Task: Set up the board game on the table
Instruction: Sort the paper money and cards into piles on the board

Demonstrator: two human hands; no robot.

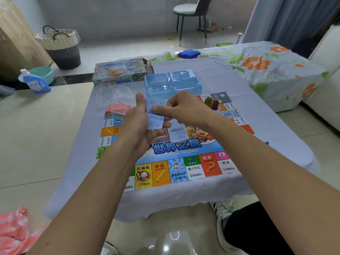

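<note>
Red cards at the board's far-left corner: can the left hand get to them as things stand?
Probably not yet: the left hand grips a stack of blue play money. The path to the red cards looks open, just beyond it.

I'm looking at a home living room: tiled floor, woven laundry basket, detergent bottle, dining chair, curtain, floral cloth covering furniture.
</note>
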